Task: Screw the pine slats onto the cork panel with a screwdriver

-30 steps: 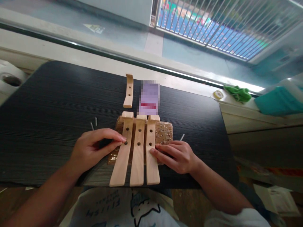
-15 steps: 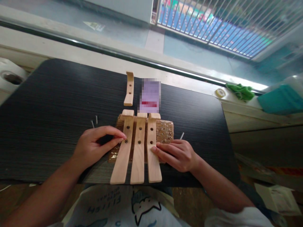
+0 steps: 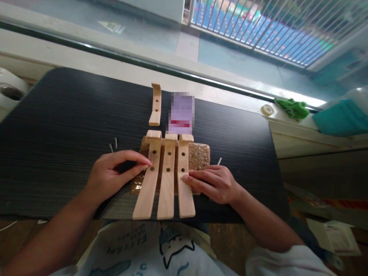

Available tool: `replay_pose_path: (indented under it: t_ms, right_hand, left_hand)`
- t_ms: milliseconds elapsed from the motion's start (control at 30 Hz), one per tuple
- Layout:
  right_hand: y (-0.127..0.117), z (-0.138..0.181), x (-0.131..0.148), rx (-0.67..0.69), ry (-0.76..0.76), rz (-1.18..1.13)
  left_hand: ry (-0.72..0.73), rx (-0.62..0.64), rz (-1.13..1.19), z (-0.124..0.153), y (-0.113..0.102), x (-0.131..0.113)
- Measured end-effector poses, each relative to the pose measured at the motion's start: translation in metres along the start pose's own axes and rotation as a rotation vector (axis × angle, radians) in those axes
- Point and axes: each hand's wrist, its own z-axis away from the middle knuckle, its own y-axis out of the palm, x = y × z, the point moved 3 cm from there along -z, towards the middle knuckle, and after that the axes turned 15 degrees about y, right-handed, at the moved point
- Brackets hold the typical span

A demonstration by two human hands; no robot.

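Note:
Three pale wooden hooks lie side by side, each with a bent top and two dark holes. They rest across a brown, tape-wrapped board (image 3: 201,155). My left hand (image 3: 115,172) has thumb and forefinger closed at the left edge of the left wooden hook (image 3: 145,193). On the other side, my right hand (image 3: 217,184) grips the edge of the right wooden hook (image 3: 186,195), thumb on its face. Between them lies the middle wooden hook (image 3: 166,195), untouched. A fourth wooden hook (image 3: 156,103) lies farther back.
Metal screws (image 3: 116,143) stand left of the board, and another screw (image 3: 219,161) is beyond my right hand. A blurred-out purple item (image 3: 182,111) lies behind the hooks on the black table (image 3: 66,126). Green cloth (image 3: 291,108) and a tape roll (image 3: 267,110) sit on the ledge.
The view has shifted slightly, so the table's contents appear a little higher. Both hands keep their places at the outer hooks; nothing was picked up or let go.

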Motion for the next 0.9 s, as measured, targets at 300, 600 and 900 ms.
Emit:
replay_pose_path:
  t_ms: [300, 600, 900]
  right_hand:
    - [-0.0003, 0.0000, 0.0003, 0.001, -0.018, 0.000]
    - [-0.0011, -0.0016, 0.0009, -0.023, -0.026, 0.031]
    - [-0.0014, -0.0022, 0.0000, -0.018, -0.021, -0.004]
  left_hand:
    - [-0.033, -0.008, 0.058, 0.0008, 0.0010, -0.0004]
    - [-0.015, 0.011, 0.055, -0.0015, 0.0004, -0.0022]
    - [-0.044, -0.027, 0.108, -0.0035, -0.0016, -0.0055]
